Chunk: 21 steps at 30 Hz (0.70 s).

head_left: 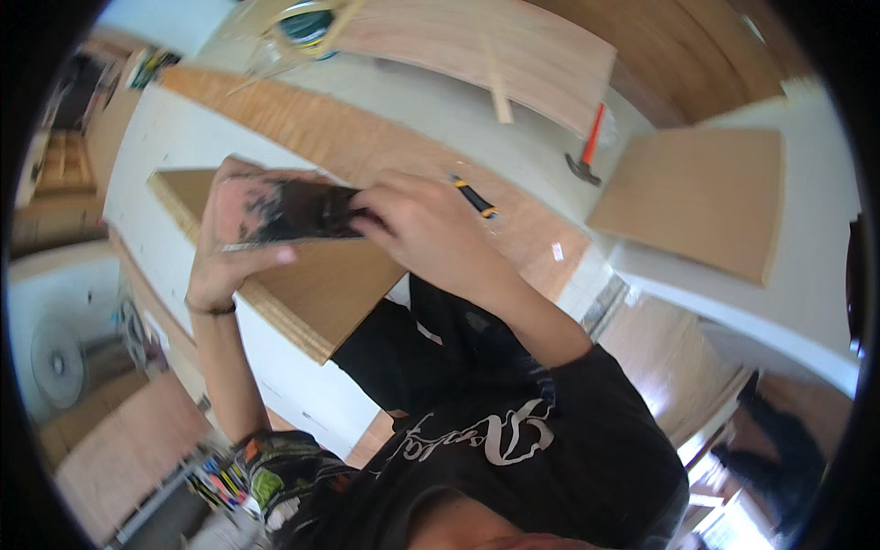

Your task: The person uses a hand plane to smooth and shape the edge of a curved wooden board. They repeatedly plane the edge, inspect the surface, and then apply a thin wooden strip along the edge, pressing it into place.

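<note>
My left hand [225,215] is closed around a clear plastic container [266,213] with dark contents heaped at its right end; its palm shows through the clear part. My right hand [408,215] is at that dark end, fingers curled in and pressed together at the opening. Whatever those fingertips pinch is hidden. Below both hands lies a brown board [339,293] with a pale layered edge, resting over a white panel [302,394]. To the right of my right hand, a black and yellow utility knife [475,197] lies on a wood sheet.
A hammer with a red handle [594,142] lies at the far right, near a square brown board [701,202]. A curved plywood panel [541,64] and a thin wood strip [496,82] are at the back, beside a green bucket [307,27]. A fan [58,362] stands at left.
</note>
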### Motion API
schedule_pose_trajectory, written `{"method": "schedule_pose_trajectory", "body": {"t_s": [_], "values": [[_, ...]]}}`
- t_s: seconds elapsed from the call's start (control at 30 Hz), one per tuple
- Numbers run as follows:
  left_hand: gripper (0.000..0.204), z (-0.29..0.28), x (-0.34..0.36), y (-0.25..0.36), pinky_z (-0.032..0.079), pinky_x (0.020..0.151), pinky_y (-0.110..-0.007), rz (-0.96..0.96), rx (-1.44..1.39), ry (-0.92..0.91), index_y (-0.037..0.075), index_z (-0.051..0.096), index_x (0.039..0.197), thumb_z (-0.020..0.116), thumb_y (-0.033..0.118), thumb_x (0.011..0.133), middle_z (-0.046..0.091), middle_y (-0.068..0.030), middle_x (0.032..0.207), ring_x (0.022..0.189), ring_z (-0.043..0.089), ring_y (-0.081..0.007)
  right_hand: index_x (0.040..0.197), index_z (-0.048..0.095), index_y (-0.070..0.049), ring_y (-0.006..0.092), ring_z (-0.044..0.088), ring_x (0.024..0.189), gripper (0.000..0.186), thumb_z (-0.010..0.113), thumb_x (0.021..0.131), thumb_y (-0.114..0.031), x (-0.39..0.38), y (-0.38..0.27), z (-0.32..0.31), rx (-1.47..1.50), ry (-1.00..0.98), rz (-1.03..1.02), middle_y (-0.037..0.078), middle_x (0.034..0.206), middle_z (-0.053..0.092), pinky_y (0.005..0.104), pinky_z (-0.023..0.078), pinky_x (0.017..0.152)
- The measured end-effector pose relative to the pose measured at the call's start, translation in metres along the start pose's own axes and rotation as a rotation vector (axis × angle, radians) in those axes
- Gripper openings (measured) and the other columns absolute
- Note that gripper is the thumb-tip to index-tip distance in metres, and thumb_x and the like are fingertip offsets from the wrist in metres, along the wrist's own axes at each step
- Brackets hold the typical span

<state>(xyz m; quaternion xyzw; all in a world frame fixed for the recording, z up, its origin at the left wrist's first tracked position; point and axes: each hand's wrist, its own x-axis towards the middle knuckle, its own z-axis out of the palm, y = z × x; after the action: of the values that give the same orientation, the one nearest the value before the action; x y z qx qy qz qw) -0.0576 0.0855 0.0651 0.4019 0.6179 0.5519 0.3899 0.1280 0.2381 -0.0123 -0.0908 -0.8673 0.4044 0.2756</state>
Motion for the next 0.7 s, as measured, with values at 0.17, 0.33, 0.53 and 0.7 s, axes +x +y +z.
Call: {"method": "schedule_pose_trajectory", "body": {"t_s": [0.17,0.33,0.53,0.7], "values": [[0.08,0.008,0.007,0.004,0.046,0.113,-0.049,-0.037,0.083,0.046,0.0,0.042,0.121,0.093,0.017,0.062,0.061,-0.0294,0.132,0.128,0.059,-0.039,0.091,0.067,-0.001,0.0307,0.069,0.084,0.014,0.073,0.086,-0.012,0.013,0.004,0.002,-0.071,0.011,-0.062,0.012,0.091,0.067,0.0406,0.056,0.073],[0.077,-0.001,-0.006,0.003,0.046,0.113,-0.05,-0.011,0.066,0.058,0.002,0.043,0.121,0.092,0.014,0.064,0.062,-0.028,0.131,0.13,0.058,-0.0401,0.105,0.067,-0.002,0.0245,0.072,0.089,0.023,0.075,0.084,-0.007,-0.016,0.043,-0.032,0.625,-0.175,0.277,0.012,0.092,0.069,0.0373,0.058,0.076],[0.078,-0.012,-0.011,-0.01,0.045,0.113,-0.05,0.005,-0.004,0.037,0.002,0.042,0.122,0.093,0.017,0.065,0.061,-0.0256,0.133,0.13,0.057,-0.0422,0.142,0.055,-0.013,0.0307,0.06,0.123,0.058,0.072,0.086,-0.005,-0.066,0.142,-0.061,0.559,-0.153,0.809,0.021,0.136,0.058,0.0409,0.056,0.093],[0.088,-0.014,-0.017,-0.01,0.044,0.112,-0.051,-0.002,0.086,0.077,0.0,0.04,0.132,0.092,0.027,0.067,0.058,-0.0258,0.135,0.131,0.056,-0.0441,0.157,0.041,-0.012,0.0336,0.043,0.146,0.079,0.071,0.084,-0.004,-0.057,0.079,-0.039,-0.247,0.008,0.168,0.019,0.162,0.037,0.0428,0.04,0.117]]}}
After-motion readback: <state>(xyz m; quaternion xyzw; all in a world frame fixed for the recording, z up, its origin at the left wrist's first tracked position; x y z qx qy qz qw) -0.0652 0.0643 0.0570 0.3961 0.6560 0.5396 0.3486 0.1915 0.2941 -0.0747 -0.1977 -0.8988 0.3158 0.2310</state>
